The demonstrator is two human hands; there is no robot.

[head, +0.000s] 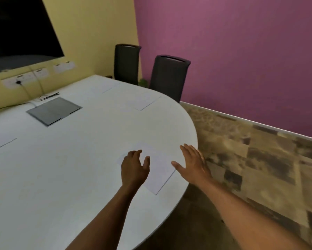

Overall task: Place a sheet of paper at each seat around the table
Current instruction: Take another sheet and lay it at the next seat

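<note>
A white sheet of paper (pixel 158 175) lies flat near the rounded end of the white table (pixel 70 168). My left hand (pixel 134 168) hovers over its left part with fingers spread and nothing in it. My right hand (pixel 194 162) is open over the table's edge just right of the sheet. Further sheets lie in front of the near chair (pixel 145 102), in front of the far chair (pixel 106 87) and at the left edge (pixel 0 144). Whether my hands touch the sheet is unclear.
Two dark office chairs (pixel 169 76) (pixel 126 63) stand at the table's far side against the purple wall. A grey cable hatch (pixel 54 110) is set in the tabletop, with cables (pixel 47 97) behind it. A dark screen (pixel 20 27) hangs on the yellow wall. Patterned floor (pixel 250 159) lies to the right.
</note>
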